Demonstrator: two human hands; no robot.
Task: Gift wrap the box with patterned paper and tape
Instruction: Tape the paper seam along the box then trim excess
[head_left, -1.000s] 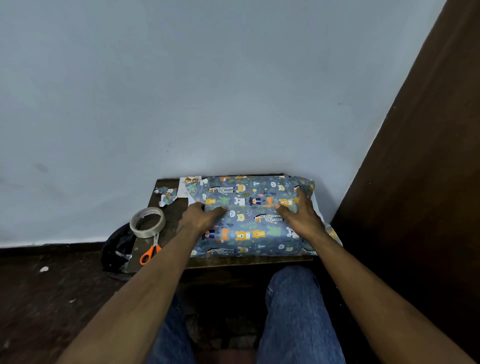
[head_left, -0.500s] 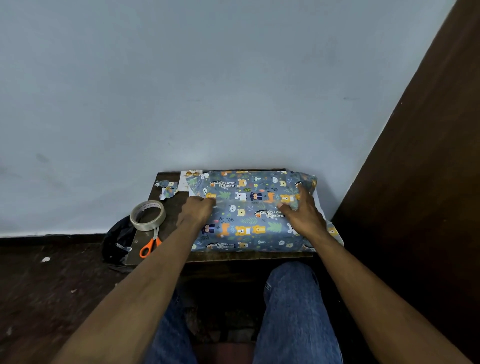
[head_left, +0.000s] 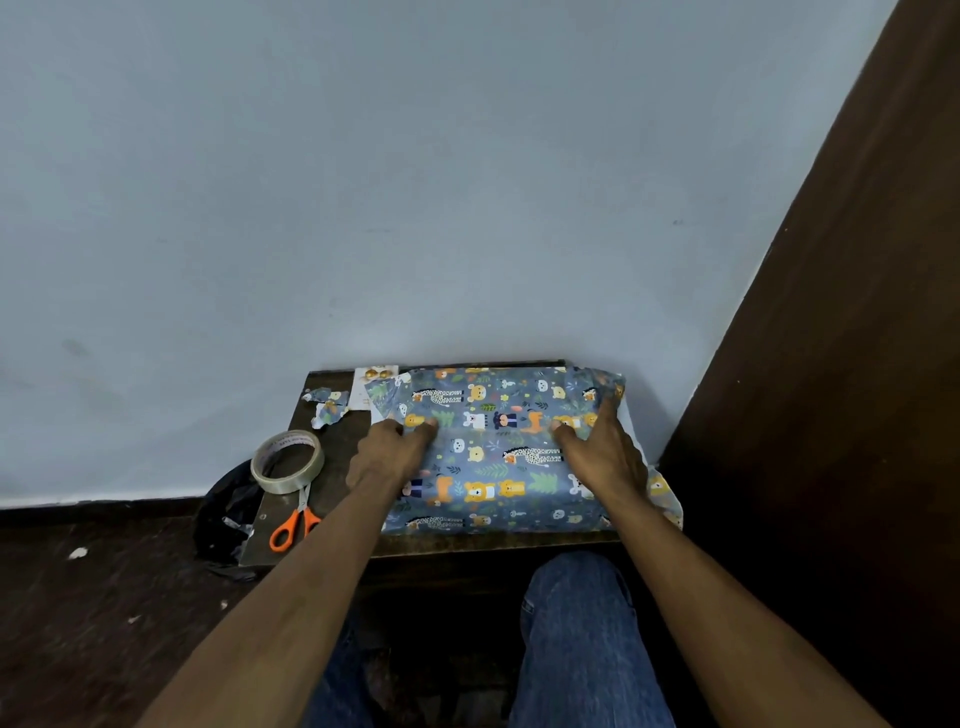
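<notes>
A box wrapped in blue animal-print paper (head_left: 498, 457) lies flat on a small dark wooden table (head_left: 467, 543), occupying its centre and right portion from the far edge nearly to the near edge, with its long side parallel to the wall. Loose paper projects past the box at both ends — crumpled at the far right corner, and spilling over the table's right edge near the front. The left hand (head_left: 387, 457) rests on the left part of the box top, fingers extended and pressing flat on the paper along a fold line that runs across the top; nothing is grasped. The right hand (head_left: 602, 454) rests on the right part of the top in the same manner, thumb and fingers spread and pressing down, one finger reaching toward the far right corner; nothing is grasped. A roll of clear tape (head_left: 287, 460) lies at the table's left edge, about midway along it. Orange-handled scissors (head_left: 295, 522) lie just in front of the roll, at the near left corner, blades pointing under the roll. A scrap of patterned paper (head_left: 327, 408) lies at the far left corner. A black bag (head_left: 226, 519) sits on the floor against the table's left side. Blue-jeaned knees (head_left: 576, 623) show below the table's near edge.
</notes>
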